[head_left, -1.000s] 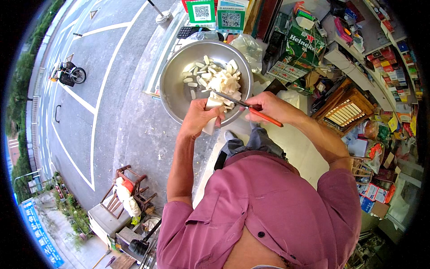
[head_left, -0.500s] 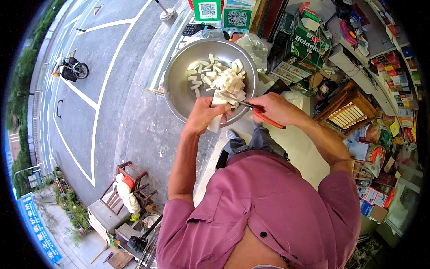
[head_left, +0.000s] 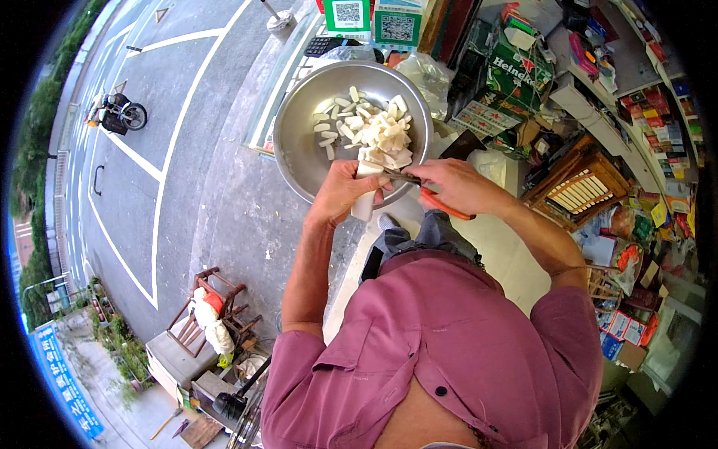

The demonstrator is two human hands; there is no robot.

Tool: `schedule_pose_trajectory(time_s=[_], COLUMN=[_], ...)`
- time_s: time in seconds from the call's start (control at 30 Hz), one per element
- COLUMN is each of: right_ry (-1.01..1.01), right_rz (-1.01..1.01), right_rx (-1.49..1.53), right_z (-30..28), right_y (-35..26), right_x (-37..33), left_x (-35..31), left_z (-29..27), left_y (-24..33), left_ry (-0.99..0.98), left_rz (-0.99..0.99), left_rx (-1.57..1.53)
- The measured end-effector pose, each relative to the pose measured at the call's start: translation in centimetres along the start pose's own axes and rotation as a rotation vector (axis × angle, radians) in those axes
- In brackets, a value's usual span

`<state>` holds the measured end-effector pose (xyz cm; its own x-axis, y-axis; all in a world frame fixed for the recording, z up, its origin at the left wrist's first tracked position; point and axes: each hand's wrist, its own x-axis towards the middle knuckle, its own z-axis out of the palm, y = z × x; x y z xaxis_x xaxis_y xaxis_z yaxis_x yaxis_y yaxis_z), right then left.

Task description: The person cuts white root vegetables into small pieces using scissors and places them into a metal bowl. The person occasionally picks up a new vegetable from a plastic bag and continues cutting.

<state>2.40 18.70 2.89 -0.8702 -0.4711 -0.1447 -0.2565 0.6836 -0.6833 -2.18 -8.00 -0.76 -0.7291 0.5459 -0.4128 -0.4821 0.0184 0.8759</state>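
Note:
Over the near rim of a wide metal bowl, my left hand pinches a long, smooth white piece of food whose kind I cannot make out. Its lower end sticks out below my fingers. My right hand grips a pair of shears with red-orange handles; their dark metal blades reach to the white piece's upper end beside my left fingers. In the bowl, several white cut pieces are heaped near the right side, with flat oblong ones scattered to the left.
Beyond the bowl are a black calculator, a clear plastic bag and code signs. A green carton and a wooden frame stand at right. Stools stand lower left; a motorcycle is on the road.
The shears have shifted slightly, their blades closer to the white piece's end and the outer handle swung nearer my right hand. The white piece is held more upright.

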Motion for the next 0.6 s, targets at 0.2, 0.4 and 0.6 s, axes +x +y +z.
schedule_pose_trajectory(time_s=[0.2, 0.4, 0.6], right_ry=[-0.028, -0.094, 0.068], right_rz=[0.033, 0.129, -0.018], right_rx=[0.016, 0.037, -0.071], right_z=[0.4, -0.6, 1.6], right_y=[0.9, -0.2, 0.6], right_x=[0.2, -0.7, -0.1], left_x=[0.5, 0.3, 0.6], left_z=[-0.4, -0.2, -0.2], left_y=[-0.7, -0.6, -1.4], left_ry=[0.017, 0.029, 0.007], left_rz=[-0.047, -0.049, -0.063], left_rx=[0.012, -0.016, -0.018])
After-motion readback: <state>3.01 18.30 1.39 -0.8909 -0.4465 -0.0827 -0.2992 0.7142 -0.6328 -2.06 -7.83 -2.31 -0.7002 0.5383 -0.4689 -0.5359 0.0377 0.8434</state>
